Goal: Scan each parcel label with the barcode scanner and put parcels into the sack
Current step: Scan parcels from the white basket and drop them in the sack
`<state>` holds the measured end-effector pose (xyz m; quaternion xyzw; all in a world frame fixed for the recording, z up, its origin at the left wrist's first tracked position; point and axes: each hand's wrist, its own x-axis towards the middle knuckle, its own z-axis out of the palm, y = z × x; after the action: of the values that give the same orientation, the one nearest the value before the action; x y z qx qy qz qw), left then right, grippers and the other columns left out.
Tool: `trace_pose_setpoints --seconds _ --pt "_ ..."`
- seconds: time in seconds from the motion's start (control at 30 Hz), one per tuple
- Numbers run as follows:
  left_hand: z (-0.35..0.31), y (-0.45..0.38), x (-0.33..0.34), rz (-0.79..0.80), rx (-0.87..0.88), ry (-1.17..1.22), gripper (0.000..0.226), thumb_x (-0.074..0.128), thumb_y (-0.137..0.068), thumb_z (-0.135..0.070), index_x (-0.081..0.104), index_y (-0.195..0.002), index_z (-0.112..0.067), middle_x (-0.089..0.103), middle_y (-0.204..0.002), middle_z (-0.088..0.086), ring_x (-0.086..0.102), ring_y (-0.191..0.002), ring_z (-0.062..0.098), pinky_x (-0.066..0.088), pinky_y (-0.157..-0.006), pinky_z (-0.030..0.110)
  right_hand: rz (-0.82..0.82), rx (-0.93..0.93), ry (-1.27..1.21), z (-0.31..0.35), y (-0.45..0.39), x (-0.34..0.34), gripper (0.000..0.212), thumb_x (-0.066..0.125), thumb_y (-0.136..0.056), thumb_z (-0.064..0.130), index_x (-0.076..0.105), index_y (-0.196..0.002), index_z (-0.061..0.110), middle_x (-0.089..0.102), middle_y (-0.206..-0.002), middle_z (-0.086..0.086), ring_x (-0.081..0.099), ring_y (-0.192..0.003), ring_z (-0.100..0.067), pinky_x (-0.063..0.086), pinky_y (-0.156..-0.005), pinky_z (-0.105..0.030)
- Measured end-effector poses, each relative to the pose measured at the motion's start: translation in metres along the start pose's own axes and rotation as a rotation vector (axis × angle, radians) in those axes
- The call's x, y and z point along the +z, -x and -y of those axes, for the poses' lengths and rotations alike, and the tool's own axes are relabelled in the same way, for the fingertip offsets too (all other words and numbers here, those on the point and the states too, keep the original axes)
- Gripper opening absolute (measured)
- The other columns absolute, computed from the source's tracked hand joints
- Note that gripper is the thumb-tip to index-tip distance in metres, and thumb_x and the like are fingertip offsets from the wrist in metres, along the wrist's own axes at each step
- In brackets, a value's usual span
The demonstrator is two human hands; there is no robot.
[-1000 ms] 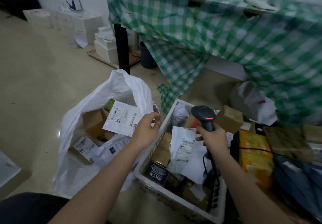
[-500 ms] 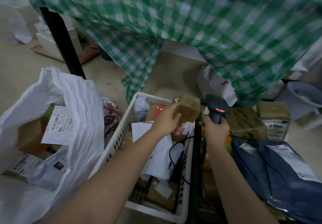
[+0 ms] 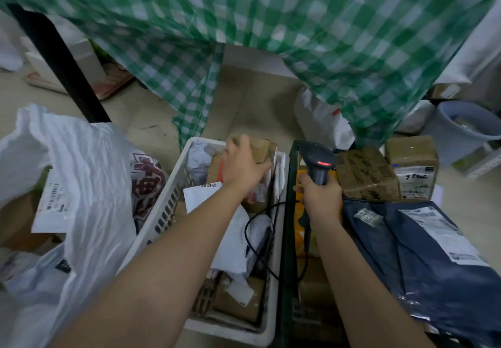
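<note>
My left hand (image 3: 242, 167) grips a small brown cardboard parcel (image 3: 261, 148) at the far end of the white plastic basket (image 3: 160, 220). In my right hand (image 3: 321, 198) is the dark barcode scanner (image 3: 318, 162), held upright with its red light on and its cable trailing into the basket. The basket holds white mailer bags and brown boxes. A white sack (image 3: 89, 185) stands open at the left with labelled parcels inside.
A dark crate (image 3: 287, 239) to the right of the basket holds a yellow parcel. Brown boxes (image 3: 366, 174) and a dark blue mailer bag (image 3: 423, 261) lie at the right. A green checked cloth (image 3: 271, 36) hangs overhead, beside a black table leg (image 3: 59, 63).
My left hand left the sack, crossed to the basket and closed on the brown parcel. The view swung right and down. The scanner stayed in my right hand.
</note>
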<state>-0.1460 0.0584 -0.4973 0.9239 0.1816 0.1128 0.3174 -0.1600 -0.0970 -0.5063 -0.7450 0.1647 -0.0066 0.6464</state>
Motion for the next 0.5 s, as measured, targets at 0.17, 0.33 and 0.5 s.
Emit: trace_pose_setpoints --seconds 0.17,0.33,0.5 --pt "0.052 0.026 -0.068 -0.066 -0.091 0.571 0.047 0.069 -0.075 -0.046 0.045 -0.114 -0.034 0.046 -0.127 -0.002 0.050 -0.116 0.018 0.048 -0.096 0.043 0.135 -0.008 0.024 0.000 0.028 0.003 0.005 0.065 -0.086 0.011 0.061 -0.090 0.011 0.068 -0.075 -0.007 0.068 -0.069 -0.020 0.047 -0.059 -0.032" --pt "0.095 0.083 -0.141 -0.156 -0.198 0.811 0.039 0.068 -0.087 -0.025 0.045 -0.118 -0.033 0.045 -0.133 -0.002 0.048 -0.122 0.019 0.049 -0.098 0.042 0.190 -0.088 0.037 0.018 0.067 0.022 0.012 0.067 -0.086 0.016 0.057 -0.082 0.021 0.067 -0.079 -0.009 0.064 -0.069 -0.018 0.046 -0.062 -0.030" --pt "0.133 0.148 -0.190 -0.253 -0.291 0.894 0.030 0.060 -0.093 -0.021 0.048 -0.120 -0.027 0.048 -0.135 0.001 0.054 -0.111 0.017 0.050 -0.082 0.031 0.327 -0.112 0.102 0.017 0.121 0.049 0.016 0.069 -0.088 0.028 0.058 -0.096 0.019 0.066 -0.085 -0.005 0.064 -0.080 -0.024 0.048 -0.069 -0.036"
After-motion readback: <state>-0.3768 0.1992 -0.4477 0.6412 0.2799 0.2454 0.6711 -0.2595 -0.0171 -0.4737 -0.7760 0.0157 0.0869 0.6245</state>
